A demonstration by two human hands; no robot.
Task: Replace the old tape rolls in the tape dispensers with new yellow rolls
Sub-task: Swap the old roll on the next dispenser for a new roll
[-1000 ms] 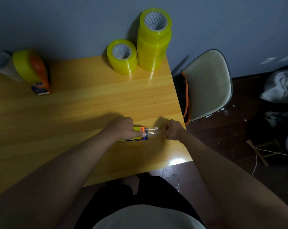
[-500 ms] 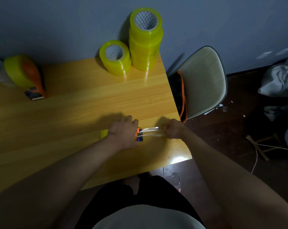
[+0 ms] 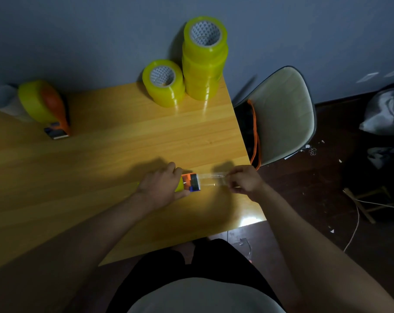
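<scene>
Now we note: left hand (image 3: 161, 188) grips dispenser (image 3: 190, 182); right hand (image 3: 244, 180) pinches tape (image 3: 210, 180), drawn farther out than before; threading nearly done.

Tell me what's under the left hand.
The left hand grips a dispenser holding a yellow roll; its orange-and-blue front end shows, with clear tape pulled out. The rest is covered.

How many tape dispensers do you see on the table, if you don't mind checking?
2. One tape dispenser is gripped by the left hand near the table's right edge; the other dispenser sits at the far left. Others may lie out of frame.
</scene>
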